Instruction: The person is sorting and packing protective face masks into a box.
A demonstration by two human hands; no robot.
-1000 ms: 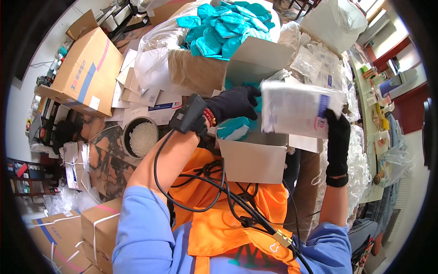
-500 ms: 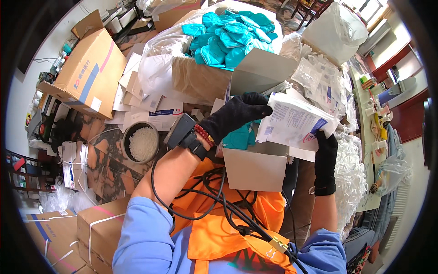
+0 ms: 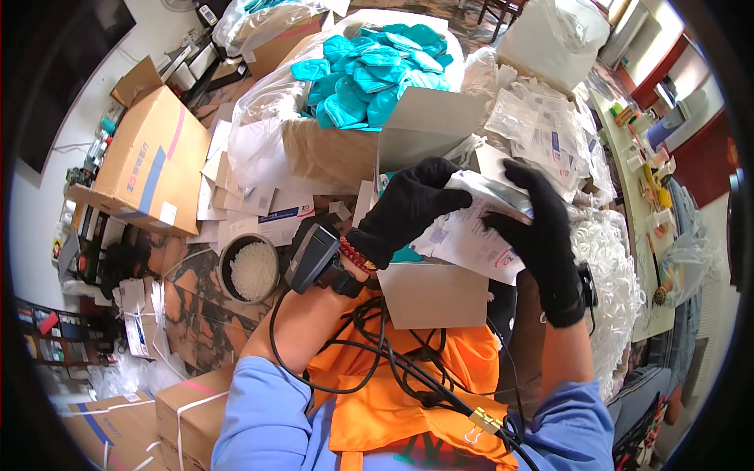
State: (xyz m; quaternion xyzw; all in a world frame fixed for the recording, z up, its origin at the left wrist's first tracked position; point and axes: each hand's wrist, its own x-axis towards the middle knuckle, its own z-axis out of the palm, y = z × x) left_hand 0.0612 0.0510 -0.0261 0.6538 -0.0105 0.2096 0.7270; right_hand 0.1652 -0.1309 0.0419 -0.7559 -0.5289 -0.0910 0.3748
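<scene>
My left hand (image 3: 416, 206), in a black glove, pinches the upper left edge of white printed paper-and-plastic pouches (image 3: 470, 245). The pouches tilt toward me above an open white carton (image 3: 437, 297). At their right side, my right hand (image 3: 542, 235), also gloved in black, has its thumb and fingers spread apart around the upper edge, slightly blurred. Whether its fingertips touch the pouches is hard to see. Teal folded face masks (image 3: 408, 253) show inside the carton, partly hidden by the pouches and my left hand.
Beyond the carton stands a large plastic-lined box (image 3: 330, 153) heaped with teal masks (image 3: 377, 74). Clear pouches (image 3: 542, 129) and white straps (image 3: 601, 290) are piled at right. A bowl of white pellets (image 3: 253, 271) and brown cartons (image 3: 149, 153) are at left. Black cables (image 3: 377, 337) cross my lap.
My right hand has moved up and left from the pouches' lower right corner, its fingers now spread. The pouches have tipped and bent, with their upper edge toward me. The view has shifted slightly.
</scene>
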